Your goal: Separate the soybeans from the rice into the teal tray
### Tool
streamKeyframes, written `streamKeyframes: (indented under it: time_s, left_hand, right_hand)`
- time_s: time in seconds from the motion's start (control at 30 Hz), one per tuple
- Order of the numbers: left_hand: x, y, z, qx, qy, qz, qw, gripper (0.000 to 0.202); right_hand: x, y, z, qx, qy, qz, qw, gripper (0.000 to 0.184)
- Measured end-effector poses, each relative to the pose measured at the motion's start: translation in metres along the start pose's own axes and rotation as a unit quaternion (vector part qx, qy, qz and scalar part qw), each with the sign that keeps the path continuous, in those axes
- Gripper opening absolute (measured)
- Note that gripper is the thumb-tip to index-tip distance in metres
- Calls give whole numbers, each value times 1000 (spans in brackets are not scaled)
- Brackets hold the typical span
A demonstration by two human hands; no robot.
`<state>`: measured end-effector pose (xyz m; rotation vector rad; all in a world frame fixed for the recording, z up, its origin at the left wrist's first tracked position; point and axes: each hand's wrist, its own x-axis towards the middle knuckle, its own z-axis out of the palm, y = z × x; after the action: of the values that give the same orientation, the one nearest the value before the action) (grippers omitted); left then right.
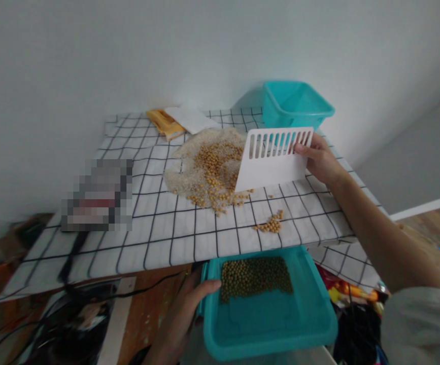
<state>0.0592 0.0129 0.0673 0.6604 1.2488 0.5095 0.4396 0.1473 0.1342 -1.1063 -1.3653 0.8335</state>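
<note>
R hand (318, 159) arm outstretched, grips white scraper (271, 159) upright by bean pile (215, 175) (mixed w/ rice); L hand (183, 314) clasps teal bin (269, 324) rim below table edge.

A plain white wall (204, 50) fills the upper half of the frame, evenly lit by soft, cool daylight with no hard shadows. Against it stands a table (159, 238) covered by a white cloth with a black grid pattern, its front edge hanging loose across the middle of the frame. At the right edge a grey wall (413, 162) meets a white skirting board (425, 207), and below that lies a wooden floor (433, 223). In the lower left, under the table, black cables (71, 304) trail over reddish-brown boards (143, 314), blurred and dim.
</note>
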Motion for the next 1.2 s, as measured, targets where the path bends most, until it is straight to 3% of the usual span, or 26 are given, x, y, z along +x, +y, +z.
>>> streamKeyframes:
  time_s: [0.3,0.73,1.2]
  left_hand:
    - [-2,6,5,22,11,6,1000,46]
    - [-1,3,2,16,4,-3,1000,52]
    - [1,7,4,15,6,9,1000,43]
  right_hand:
    - [-5,-3,4,-8,-35,26,999,34]
    - [-6,-4,4,0,-38,22,999,32]
    - [-8,-4,1,20,-74,55,996,35]
